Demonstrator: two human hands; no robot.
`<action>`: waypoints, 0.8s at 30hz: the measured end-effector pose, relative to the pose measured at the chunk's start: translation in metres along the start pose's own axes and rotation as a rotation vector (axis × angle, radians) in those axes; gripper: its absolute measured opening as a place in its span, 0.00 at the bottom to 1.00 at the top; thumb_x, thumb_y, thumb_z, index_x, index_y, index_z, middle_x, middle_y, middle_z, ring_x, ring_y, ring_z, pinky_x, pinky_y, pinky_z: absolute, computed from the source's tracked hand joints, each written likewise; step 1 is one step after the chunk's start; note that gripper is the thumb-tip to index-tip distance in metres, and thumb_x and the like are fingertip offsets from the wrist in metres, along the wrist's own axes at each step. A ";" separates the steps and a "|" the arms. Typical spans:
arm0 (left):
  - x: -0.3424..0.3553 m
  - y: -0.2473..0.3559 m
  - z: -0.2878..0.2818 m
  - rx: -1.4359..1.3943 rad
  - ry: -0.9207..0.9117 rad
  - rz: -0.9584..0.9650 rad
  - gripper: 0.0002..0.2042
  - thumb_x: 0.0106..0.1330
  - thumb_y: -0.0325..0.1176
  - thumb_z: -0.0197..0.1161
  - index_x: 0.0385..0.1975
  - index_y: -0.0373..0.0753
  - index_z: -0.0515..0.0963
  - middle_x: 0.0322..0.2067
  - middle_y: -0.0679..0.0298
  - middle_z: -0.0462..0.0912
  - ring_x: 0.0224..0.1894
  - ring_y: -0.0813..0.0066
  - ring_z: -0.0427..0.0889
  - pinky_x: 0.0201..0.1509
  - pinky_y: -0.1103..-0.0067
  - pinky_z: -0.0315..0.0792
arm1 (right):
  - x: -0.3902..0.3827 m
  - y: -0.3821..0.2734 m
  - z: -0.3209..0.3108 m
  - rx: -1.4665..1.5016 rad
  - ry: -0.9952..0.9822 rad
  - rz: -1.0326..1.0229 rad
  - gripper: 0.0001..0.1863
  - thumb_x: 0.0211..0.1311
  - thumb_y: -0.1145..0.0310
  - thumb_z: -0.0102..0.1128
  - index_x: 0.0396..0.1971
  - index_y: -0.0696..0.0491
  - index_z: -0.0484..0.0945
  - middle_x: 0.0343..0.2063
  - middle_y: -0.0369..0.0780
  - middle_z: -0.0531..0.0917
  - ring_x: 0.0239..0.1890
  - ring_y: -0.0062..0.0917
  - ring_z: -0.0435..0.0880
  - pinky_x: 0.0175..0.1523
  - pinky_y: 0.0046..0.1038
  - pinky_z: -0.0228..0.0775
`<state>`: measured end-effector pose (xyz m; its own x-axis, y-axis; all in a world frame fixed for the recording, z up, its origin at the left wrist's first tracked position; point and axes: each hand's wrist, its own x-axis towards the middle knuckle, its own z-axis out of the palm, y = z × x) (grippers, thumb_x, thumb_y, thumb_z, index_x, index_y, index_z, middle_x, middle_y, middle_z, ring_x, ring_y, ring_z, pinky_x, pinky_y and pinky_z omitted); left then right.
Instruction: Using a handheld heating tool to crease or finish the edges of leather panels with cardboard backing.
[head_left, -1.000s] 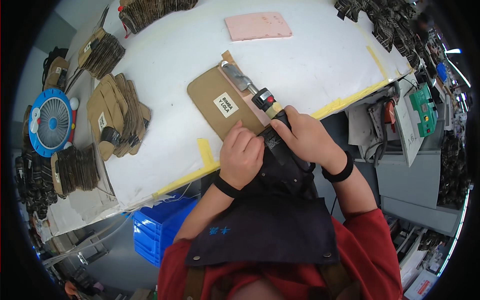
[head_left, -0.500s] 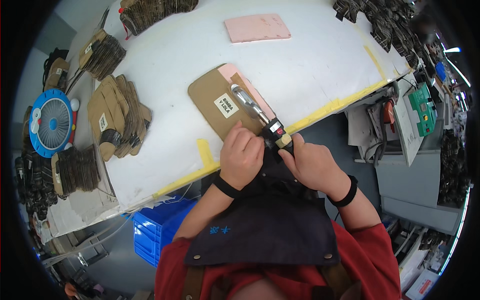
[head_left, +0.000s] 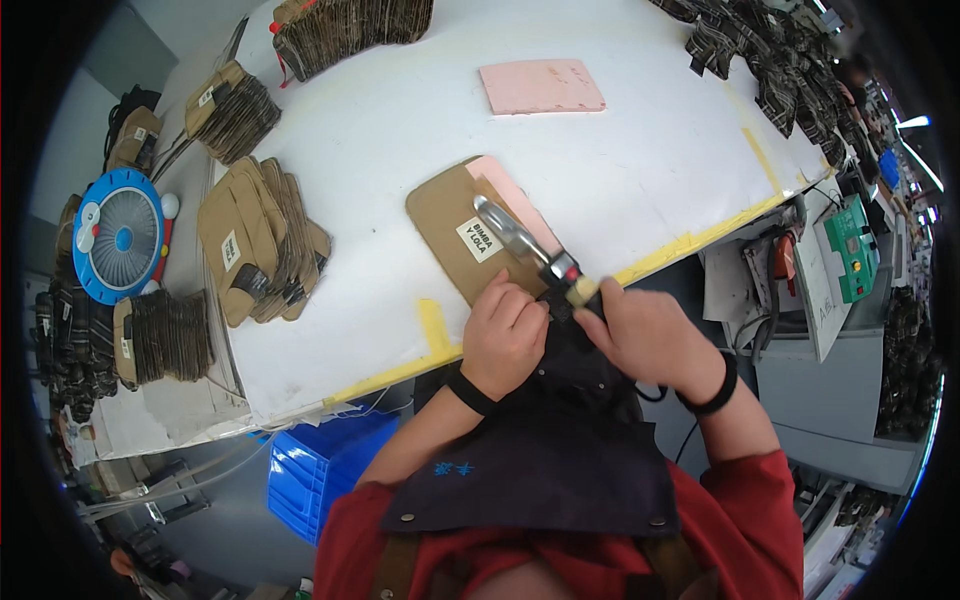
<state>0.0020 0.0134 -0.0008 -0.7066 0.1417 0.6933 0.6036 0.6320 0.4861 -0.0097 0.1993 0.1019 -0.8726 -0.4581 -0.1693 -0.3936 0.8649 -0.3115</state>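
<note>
Compared with a second ago, the metal-headed tool [head_left: 530, 248] has drawn back toward the person in the head view: its tip, which lay near the panel's far end over the pink margin, is now lower and further left, just beside the white label [head_left: 480, 240]. With that shift, the pink margin [head_left: 521, 200] shows plainly along the panel's right side, ahead of the right hand [head_left: 645, 330], and the work in hand seems to centre on the tan area beside that margin. Whether the metal presses down or hovers cannot be told. The right hand is wrapped around the handle, the tool pointing away from it to the upper left. The left hand [head_left: 507, 335] has its fingers curled in, their tips at the near edge of the tan panel [head_left: 440, 215], as if to steady it; whether they pinch anything cannot be told. The panel lies flat on the white table [head_left: 365, 270], just ahead of the left hand. Well beyond both hands is a pink slab [head_left: 543, 87]; well to the left hand's left is a stack of tan pieces [head_left: 240, 215].
</note>
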 end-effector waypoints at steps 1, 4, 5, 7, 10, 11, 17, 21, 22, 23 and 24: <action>0.001 0.001 0.000 -0.015 0.005 -0.005 0.09 0.47 0.17 0.71 0.25 0.35 0.78 0.28 0.60 0.75 0.36 0.60 0.79 0.55 0.61 0.80 | 0.019 0.001 0.000 0.007 0.073 -0.054 0.21 0.71 0.54 0.56 0.32 0.60 0.71 0.18 0.50 0.81 0.23 0.48 0.83 0.28 0.44 0.74; -0.001 0.000 0.004 -0.010 0.011 -0.003 0.09 0.47 0.17 0.71 0.25 0.35 0.78 0.28 0.60 0.75 0.36 0.60 0.79 0.55 0.61 0.80 | 0.070 0.000 0.005 -0.015 0.114 -0.064 0.21 0.72 0.54 0.54 0.30 0.60 0.72 0.20 0.51 0.82 0.26 0.49 0.84 0.30 0.45 0.75; 0.000 0.001 0.005 -0.015 0.009 -0.001 0.09 0.47 0.17 0.71 0.25 0.35 0.78 0.28 0.60 0.75 0.36 0.60 0.79 0.55 0.61 0.80 | 0.080 0.001 0.006 0.016 0.111 -0.054 0.21 0.72 0.54 0.54 0.30 0.60 0.72 0.20 0.51 0.82 0.26 0.50 0.84 0.31 0.45 0.75; 0.000 0.000 0.004 -0.009 0.020 -0.010 0.09 0.46 0.17 0.71 0.25 0.35 0.79 0.28 0.60 0.75 0.36 0.59 0.79 0.55 0.61 0.80 | 0.082 0.003 0.011 0.045 0.099 -0.053 0.21 0.72 0.54 0.54 0.31 0.60 0.72 0.21 0.51 0.82 0.26 0.49 0.84 0.31 0.45 0.76; -0.001 -0.003 0.002 -0.002 0.009 -0.002 0.07 0.50 0.20 0.69 0.23 0.36 0.76 0.28 0.60 0.73 0.37 0.60 0.78 0.58 0.63 0.78 | 0.035 -0.001 0.017 0.011 0.078 -0.003 0.20 0.72 0.54 0.55 0.33 0.60 0.71 0.20 0.51 0.82 0.25 0.48 0.84 0.29 0.44 0.75; -0.001 -0.002 0.001 -0.008 0.014 -0.007 0.07 0.50 0.20 0.69 0.23 0.36 0.76 0.28 0.60 0.73 0.37 0.60 0.78 0.58 0.63 0.78 | 0.013 -0.002 0.017 0.011 0.070 0.009 0.20 0.71 0.55 0.55 0.34 0.60 0.70 0.19 0.50 0.81 0.23 0.48 0.83 0.28 0.44 0.75; -0.002 -0.001 -0.004 -0.033 0.005 -0.018 0.09 0.45 0.17 0.71 0.23 0.35 0.77 0.26 0.60 0.74 0.35 0.59 0.79 0.56 0.61 0.80 | -0.048 -0.013 0.012 0.018 -0.119 0.158 0.20 0.70 0.55 0.57 0.34 0.60 0.69 0.16 0.49 0.80 0.20 0.47 0.82 0.26 0.44 0.74; -0.002 0.001 -0.001 -0.028 -0.001 -0.022 0.09 0.46 0.17 0.70 0.23 0.35 0.76 0.26 0.60 0.74 0.34 0.59 0.79 0.55 0.60 0.80 | -0.001 -0.001 0.010 0.039 0.054 0.013 0.21 0.71 0.54 0.57 0.32 0.60 0.70 0.17 0.51 0.81 0.22 0.48 0.83 0.28 0.45 0.74; -0.001 0.002 0.000 -0.030 0.001 -0.023 0.09 0.46 0.17 0.70 0.22 0.35 0.76 0.26 0.60 0.74 0.34 0.59 0.79 0.55 0.61 0.80 | 0.021 0.003 0.008 0.027 0.080 -0.017 0.22 0.71 0.54 0.57 0.31 0.60 0.71 0.18 0.52 0.81 0.23 0.49 0.83 0.28 0.45 0.74; -0.001 0.003 0.002 -0.026 0.006 -0.017 0.09 0.46 0.17 0.70 0.22 0.35 0.76 0.26 0.60 0.74 0.34 0.59 0.79 0.55 0.61 0.80 | 0.043 0.007 0.006 0.013 0.105 -0.043 0.22 0.71 0.53 0.56 0.30 0.61 0.71 0.18 0.52 0.80 0.24 0.49 0.83 0.29 0.45 0.74; 0.000 0.003 0.006 -0.036 0.000 -0.020 0.09 0.47 0.17 0.70 0.23 0.35 0.75 0.26 0.60 0.74 0.35 0.59 0.79 0.55 0.61 0.80 | 0.061 0.010 0.004 0.009 0.114 -0.047 0.22 0.71 0.53 0.56 0.30 0.61 0.71 0.18 0.52 0.80 0.24 0.49 0.83 0.29 0.45 0.74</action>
<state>0.0018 0.0198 -0.0018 -0.7188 0.1297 0.6830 0.6022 0.6071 0.5185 -0.0660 0.1795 0.0845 -0.8807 -0.4714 -0.0466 -0.4330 0.8409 -0.3246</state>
